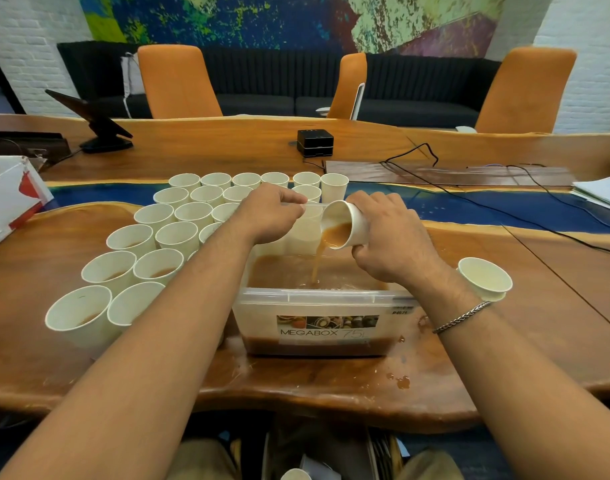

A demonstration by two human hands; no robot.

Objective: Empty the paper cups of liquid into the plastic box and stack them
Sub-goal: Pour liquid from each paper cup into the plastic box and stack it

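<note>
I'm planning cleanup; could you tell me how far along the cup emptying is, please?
Done: the plastic box holds brown liquid, and empty cups sit stacked to its right. In hand: the right hand pours a tilted cup into the box; the left hand grips its far rim. Left: the many cups on the left, some showing liquid.

White paper cups (165,233) stand rim to rim across the worktop (556,299) left of the clear plastic box (317,320), leaving no lane through. Right of the box the wood lies open, apart from a small stack of white cups (485,278) just beside it.
</note>
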